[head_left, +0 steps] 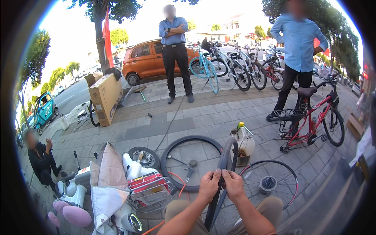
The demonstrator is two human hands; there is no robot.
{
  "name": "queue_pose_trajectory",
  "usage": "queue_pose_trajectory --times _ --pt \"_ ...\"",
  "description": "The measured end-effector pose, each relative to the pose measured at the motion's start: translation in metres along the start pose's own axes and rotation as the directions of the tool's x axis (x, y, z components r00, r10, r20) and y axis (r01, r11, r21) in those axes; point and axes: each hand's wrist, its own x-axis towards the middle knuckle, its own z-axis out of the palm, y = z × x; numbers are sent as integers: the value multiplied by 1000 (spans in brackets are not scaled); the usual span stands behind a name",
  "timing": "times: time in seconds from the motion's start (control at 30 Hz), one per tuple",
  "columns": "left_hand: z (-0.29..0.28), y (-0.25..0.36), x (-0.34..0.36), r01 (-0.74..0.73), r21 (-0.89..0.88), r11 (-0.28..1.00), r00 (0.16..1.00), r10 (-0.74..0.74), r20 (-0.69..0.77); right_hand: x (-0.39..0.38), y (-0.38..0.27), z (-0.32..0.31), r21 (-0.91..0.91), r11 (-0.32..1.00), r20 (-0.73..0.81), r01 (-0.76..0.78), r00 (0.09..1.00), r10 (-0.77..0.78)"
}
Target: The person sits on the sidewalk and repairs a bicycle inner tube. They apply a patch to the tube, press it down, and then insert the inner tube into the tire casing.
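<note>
Between my knees I hold a black bicycle tire (225, 158) upright, seen nearly edge-on, with its lower part running down between my legs. My left hand (210, 185) pinches it from the left, thumb on top. From the other side my right hand (234, 184) grips the same spot, its thumb close to the left one. Whether an inner tube sits inside the tire cannot be made out. On the paving to the right lies a spoked bicycle wheel (296, 187) with a sprocket cassette (268, 184) and no tire on its rim. Another black tire (166, 150) lies flat ahead.
A plastic jug (246, 143) with a yellow cap stands ahead. Close on the left is a scooter with a quilted cover (109, 192) and wire basket (152, 196); an orange hose (181, 187) runs beside it. A red bicycle (309, 123) and two standing people (174, 51) (299, 47) are farther off.
</note>
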Motion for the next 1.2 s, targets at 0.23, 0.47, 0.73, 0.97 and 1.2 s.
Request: queue_pose_trajectory --times 0.23,0.47,0.73,0.97,1.2 --pt "3 -4 -1 -157 90 984 987 160 -33 2 10 4 66 993 -37 93 995 -91" --pt "-2 -7 2 -163 221 962 980 183 -76 12 15 10 175 985 -54 3 999 6" --pt "-7 -13 8 -85 135 987 986 103 -131 1 13 8 68 997 12 -35 999 34" --pt "-1 0 2 -31 133 991 993 46 -109 -1 11 5 -44 999 -50 16 999 -18" --pt "-3 -13 10 -285 316 905 949 312 -37 13 24 12 93 991 -142 91 987 -78"
